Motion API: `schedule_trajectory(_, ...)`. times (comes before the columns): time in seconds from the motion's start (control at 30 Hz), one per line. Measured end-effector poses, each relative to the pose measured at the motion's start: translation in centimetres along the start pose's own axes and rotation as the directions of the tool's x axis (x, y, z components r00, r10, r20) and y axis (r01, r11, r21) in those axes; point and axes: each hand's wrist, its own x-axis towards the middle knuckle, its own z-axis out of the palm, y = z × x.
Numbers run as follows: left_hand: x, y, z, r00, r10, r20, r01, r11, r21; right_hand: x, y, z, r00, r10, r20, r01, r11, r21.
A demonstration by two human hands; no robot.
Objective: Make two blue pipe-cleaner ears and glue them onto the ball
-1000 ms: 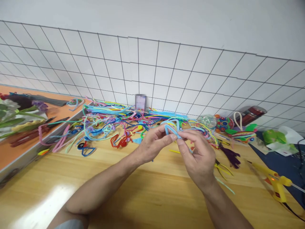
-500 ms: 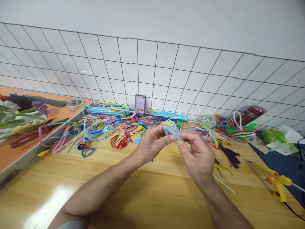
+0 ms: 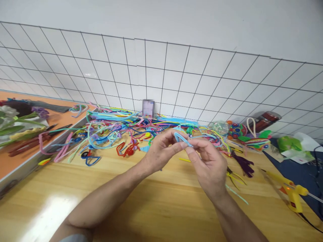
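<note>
While the wooden tabletop [image 3: 151, 208] spreads across the foreground, a long heap of coloured chenille stems [image 3: 111, 116] lines its far edge, against the wall. Left hand [image 3: 163, 151] and right hand [image 3: 209, 164] raised over the middle, fingertips nearly meeting. Yellow-handled pliers [image 3: 231, 174] lie beside the right wrist. Smallest item: a light-blue chenille stem [image 3: 176, 136], bent into a narrow loop, held above the table between the two hands. Grip: thumb-and-finger pinch on both sides, the left on the loop's side, the right at its near end. Judged handling: almost weightless; fuzzy, so not slippery; soft outside, probably wire-cored, so it should keep a bend but crease if squeezed hard. Best hold: light pinch close to the bend; far end hidden by fingers.
</note>
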Motion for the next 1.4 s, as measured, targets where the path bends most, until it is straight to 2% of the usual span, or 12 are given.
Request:
schedule_trajectory(0.17,0.0,0.5,0.2,0.998,-0.063,0.005,0.063,0.997,-0.043,0.1,0.1,0.1,1.000,-0.005,-0.016,0.005,1.000,0.008)
schedule_trajectory(0.33,0.0,0.8,-0.5,0.993,-0.116,0.020,0.115,0.991,0.063,0.4,0.1,-0.3,0.999,-0.032,-0.031,0.030,0.997,-0.075)
schedule_trajectory(0.5,0.3,1.2,-1.3,0.989,-0.082,0.123,0.053,0.973,0.224,1.4,-0.3,-1.5,0.997,-0.054,0.062,0.066,0.975,-0.211)
schedule_trajectory(0.67,0.4,1.0,-1.2,0.989,-0.033,0.145,-0.008,0.963,0.270,2.1,-0.9,-1.9,0.984,-0.113,0.140,0.147,0.953,-0.264)
schedule_trajectory(0.8,0.3,0.6,-0.8,0.991,-0.018,0.136,-0.021,0.960,0.278,2.0,-1.1,-1.7,0.975,-0.182,0.126,0.212,0.932,-0.294)
schedule_trajectory(0.9,0.3,0.5,-0.8,0.991,-0.047,0.128,0.011,0.964,0.266,1.9,-0.8,-1.6,0.980,-0.174,0.096,0.196,0.931,-0.308)
schedule_trajectory(1.13,0.4,0.0,-0.9,0.991,-0.112,0.070,0.098,0.979,0.176,2.0,-0.2,-1.4,0.986,-0.143,0.082,0.160,0.952,-0.262)
schedule_trajectory(1.27,0.6,-0.4,-0.9,0.989,-0.143,-0.029,0.144,0.988,0.060,2.0,-0.1,-1.5,0.996,-0.074,0.058,0.085,0.971,-0.223)
schedule_trajectory(1.4,0.6,-0.3,-1.0,0.976,-0.186,-0.113,0.189,0.982,0.016,2.1,0.1,-1.4,0.996,-0.023,0.091,0.042,0.976,-0.212)
